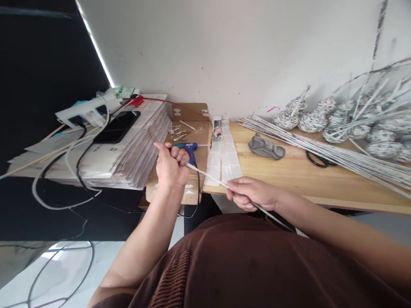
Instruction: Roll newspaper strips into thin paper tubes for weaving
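Note:
A thin white rolled paper stick (208,174) runs slantwise between my two hands, over the front edge of the table. My left hand (172,166) is closed round its upper end. Lower down, my right hand (249,193) grips the same stick with fingers wrapped, and its tail passes out toward my body. Behind my left hand lies a blue glue gun (189,151), partly covered by the fingers. Two flat newspaper strips (230,148) lie side by side on the table beyond my hands.
At left, a thick paper stack (134,161) carries a phone (118,126), a power strip (89,111) and cables. A grey cloth (266,147) sits mid-table. Bundled paper sticks (320,150) and several woven paper pieces (315,116) occupy the right. A wall stands behind.

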`<state>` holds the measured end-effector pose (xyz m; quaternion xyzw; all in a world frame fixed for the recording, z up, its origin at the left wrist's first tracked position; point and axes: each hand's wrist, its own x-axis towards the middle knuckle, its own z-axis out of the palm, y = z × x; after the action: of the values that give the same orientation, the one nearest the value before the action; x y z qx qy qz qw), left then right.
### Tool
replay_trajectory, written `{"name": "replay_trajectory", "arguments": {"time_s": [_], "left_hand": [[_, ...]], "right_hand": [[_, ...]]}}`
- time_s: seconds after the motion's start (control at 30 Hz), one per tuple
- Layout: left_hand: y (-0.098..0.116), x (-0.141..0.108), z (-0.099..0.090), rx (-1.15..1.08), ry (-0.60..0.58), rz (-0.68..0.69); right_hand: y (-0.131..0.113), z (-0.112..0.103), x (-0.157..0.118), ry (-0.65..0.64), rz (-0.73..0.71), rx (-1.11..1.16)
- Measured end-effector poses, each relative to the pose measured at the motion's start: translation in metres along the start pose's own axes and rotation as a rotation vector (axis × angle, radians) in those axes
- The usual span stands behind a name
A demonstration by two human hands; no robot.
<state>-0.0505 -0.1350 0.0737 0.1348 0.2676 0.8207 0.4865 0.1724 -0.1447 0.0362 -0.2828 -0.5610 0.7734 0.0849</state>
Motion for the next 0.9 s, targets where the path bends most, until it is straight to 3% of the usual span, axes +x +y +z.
{"name": "replay_trajectory", "arguments": {"time_s": [0.07,0.13,0.33,0.47,0.63,0.9], "left_hand": [[-0.003,-0.002,0.000,-0.001,0.004,-0.019],[-0.008,-0.007,0.002,0.002,-0.005,-0.031],[-0.021,-0.021,0.009,-0.013,-0.063,-0.100],[-0.020,-0.021,0.008,-0.001,-0.077,-0.096],[-0.019,-0.024,0.006,-0.015,-0.068,-0.133],[-0.022,-0.024,0.007,-0.009,-0.044,-0.063]], "right_hand": [[0.005,-0.002,-0.004,-0.012,0.043,0.041],[0.003,0.002,-0.002,0.033,0.041,-0.061],[-0.024,0.026,0.026,0.275,-0.134,-0.364],[-0.030,0.029,0.041,0.400,-0.212,-0.486],[-0.026,0.026,0.049,0.410,-0.189,-0.359],[-0.025,0.028,0.054,0.466,-0.282,-0.474]]}}
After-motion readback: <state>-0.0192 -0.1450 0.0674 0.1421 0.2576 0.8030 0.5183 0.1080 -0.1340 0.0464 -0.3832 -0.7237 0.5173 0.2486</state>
